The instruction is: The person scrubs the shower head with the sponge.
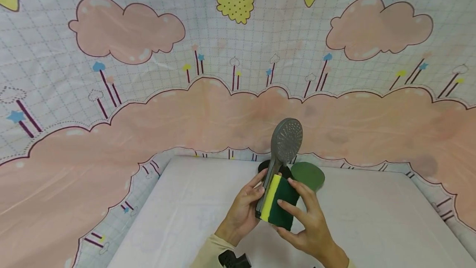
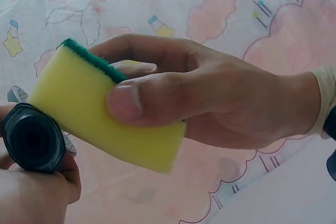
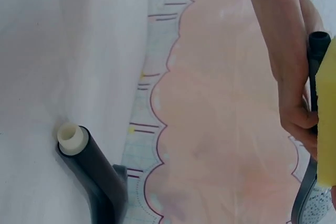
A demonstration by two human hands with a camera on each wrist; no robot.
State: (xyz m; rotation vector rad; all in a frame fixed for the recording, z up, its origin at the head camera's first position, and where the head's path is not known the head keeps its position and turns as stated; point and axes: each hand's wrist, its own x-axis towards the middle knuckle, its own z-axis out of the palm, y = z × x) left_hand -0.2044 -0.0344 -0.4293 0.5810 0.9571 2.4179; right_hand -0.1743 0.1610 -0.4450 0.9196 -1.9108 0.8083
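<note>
My left hand grips the handle of a grey shower head, holding it upright with its round nozzle face at the top. Between the fingers and thumb of my right hand is a yellow and green scrub sponge. The sponge's yellow side lies along the shower head's handle. From the left wrist view, the handle's dark round end faces the camera, with the yellow face of the sponge right beside it. The right thumb presses on that yellow face.
Behind the hands, a green disc and a black rounded object stand on the white table. In the right wrist view, a black tube with a cream-coloured end is on the table. A patterned cloth hangs behind.
</note>
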